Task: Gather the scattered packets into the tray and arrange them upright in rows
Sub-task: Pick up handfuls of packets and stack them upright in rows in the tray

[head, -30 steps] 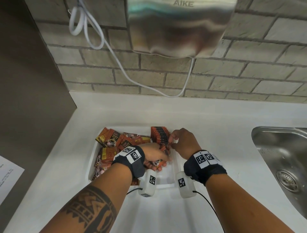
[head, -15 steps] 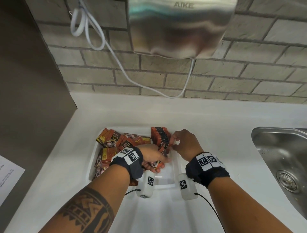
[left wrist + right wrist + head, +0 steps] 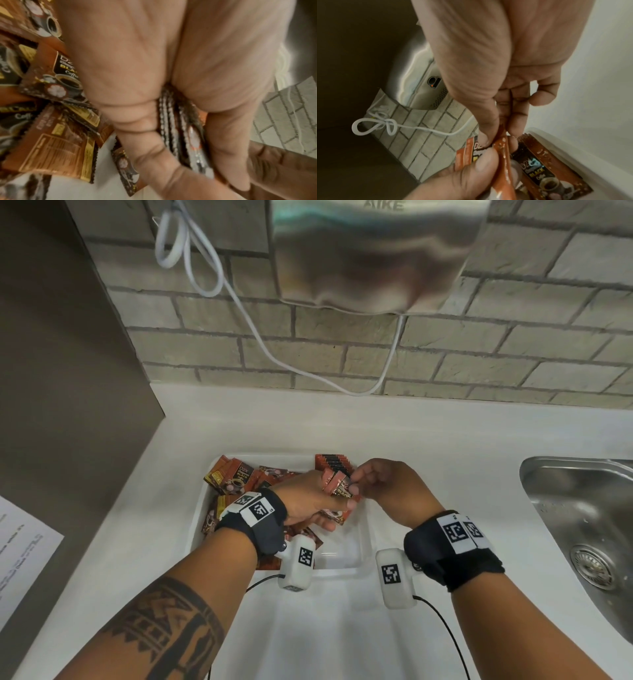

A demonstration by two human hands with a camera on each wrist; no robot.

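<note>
Pinched at a top edge between thumb and fingertips of the right hand [image 3: 387,491]: one packet [image 3: 502,151], drawn from the small bundle [image 3: 337,486] clamped edge-on in the left hand [image 3: 308,503], above the white tray [image 3: 364,529]. Behind, at the far right of the tray, a short upright row [image 3: 334,463]; to the left, loose packets [image 3: 233,477] heaped flat. Beyond, the white desk [image 3: 428,446] and a steel sink [image 3: 582,508]. Light, thin, glossy foil by the look: likely slippery, best taken by the crimped edges.
</note>
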